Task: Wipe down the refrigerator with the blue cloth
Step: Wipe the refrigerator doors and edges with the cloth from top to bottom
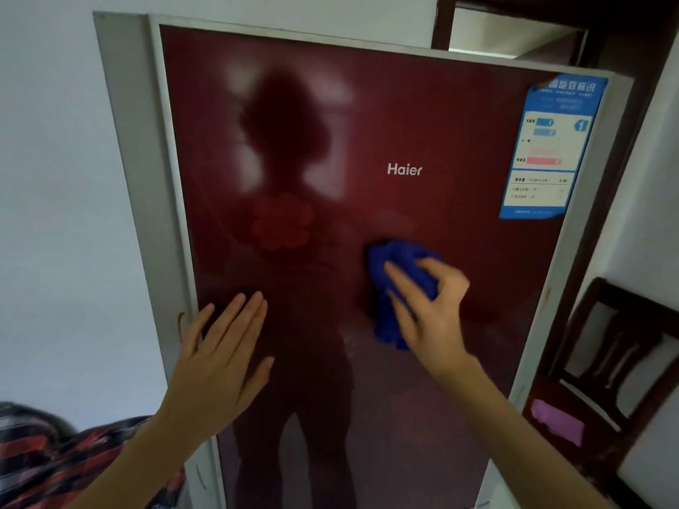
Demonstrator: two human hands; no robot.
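The refrigerator (422, 115) fills the view, with a glossy dark red door, a grey frame and a white Haier logo. My right hand (430, 310) presses a crumpled blue cloth (400, 262) against the door, right of centre and below the logo. My left hand (220, 354) lies flat on the door near its left edge, fingers spread, holding nothing. A person's blurred reflection shows in the door.
A blue and white energy label (551, 148) is stuck at the door's upper right. A dark wooden chair (624, 361) with a purple cloth (558, 420) on it stands to the right. A red plaid fabric (55, 461) lies at the lower left. A white wall is on the left.
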